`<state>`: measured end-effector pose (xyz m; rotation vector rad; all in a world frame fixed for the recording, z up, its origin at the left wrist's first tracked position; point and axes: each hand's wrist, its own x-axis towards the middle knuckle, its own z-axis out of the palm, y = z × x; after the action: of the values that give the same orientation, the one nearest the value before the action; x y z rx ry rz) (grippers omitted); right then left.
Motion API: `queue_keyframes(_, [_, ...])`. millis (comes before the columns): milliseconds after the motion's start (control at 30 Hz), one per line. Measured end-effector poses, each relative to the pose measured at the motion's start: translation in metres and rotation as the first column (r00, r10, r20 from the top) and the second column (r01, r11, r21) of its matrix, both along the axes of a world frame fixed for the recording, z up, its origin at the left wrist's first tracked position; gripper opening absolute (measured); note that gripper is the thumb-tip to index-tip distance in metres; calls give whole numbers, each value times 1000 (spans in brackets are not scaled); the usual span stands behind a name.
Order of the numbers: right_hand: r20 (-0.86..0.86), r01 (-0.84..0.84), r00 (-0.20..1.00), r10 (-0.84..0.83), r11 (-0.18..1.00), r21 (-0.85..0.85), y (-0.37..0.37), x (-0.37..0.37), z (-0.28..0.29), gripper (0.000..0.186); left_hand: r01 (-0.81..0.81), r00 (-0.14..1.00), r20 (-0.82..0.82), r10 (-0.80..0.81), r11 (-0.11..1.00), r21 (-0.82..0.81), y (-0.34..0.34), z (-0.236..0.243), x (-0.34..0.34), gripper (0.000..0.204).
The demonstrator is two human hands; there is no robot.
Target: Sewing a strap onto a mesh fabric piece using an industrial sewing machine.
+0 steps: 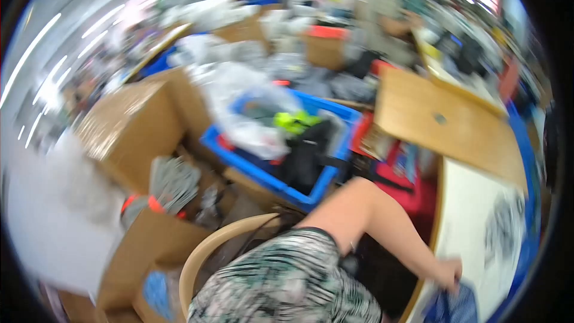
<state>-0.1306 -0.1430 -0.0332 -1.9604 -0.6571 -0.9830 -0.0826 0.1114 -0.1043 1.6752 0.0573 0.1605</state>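
Pretty blurry shot, but here's what's showing: a bare arm is coming in from the lower middle of the frame and reaching toward the lower right, where the right hand (447,275) is closing its fingers on a bunched-up piece of dark blue fabric (454,310) right at the bottom edge. That fabric is hanging just beside the rim of a white table (472,203) with a wooden edge, which is running up the right side. The left hand isn't showing anywhere, so I can't tell what it's doing. Lower centre, a patterned black-and-white garment (287,284) is filling the foreground, and a curved wooden chair back (209,248) is sitting just left of it. Behind the arm, a blue plastic crate (311,188) is sitting in mid-frame, stuffed with clear plastic bags, something neon yellow and a black item. Cardboard boxes (128,134) are crowding the left side, one of them holding grey bundles. A light wooden board (442,122) is lying upper right, and another person (388,12) is standing at the top.
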Motion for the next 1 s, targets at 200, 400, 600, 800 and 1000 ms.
queue_keyframes(200, [-644, 90, 763, 55, 977, 191, 15, -22, -10, 41, -28, 996, 79, 30, 999, -25, 58, 49, 5, 23])
queue_keyframes(400, [-711, 121, 675, 198, 921, 371, 11, -36, -16, 35, 39, 999, -5, -39, 972, 233, 65, 57, 31, 42])
queue_keyframes(600, [-720, 185, 667, 193, 893, 410, -7, -41, -20, 23, 253, 953, -192, -235, 964, 75, 50, 103, 24, 48])
queue_keyframes(800, [-702, 232, 683, 203, 850, 472, -2, -37, -23, 17, 465, 885, -166, -435, 808, 361, 38, 92, 9, 21])
queue_keyframes(1000, [-697, 287, 717, 24, 900, 327, -4, -35, -26, 12, 454, 891, 49, -452, 881, -131, 18, 87, -1, 20])
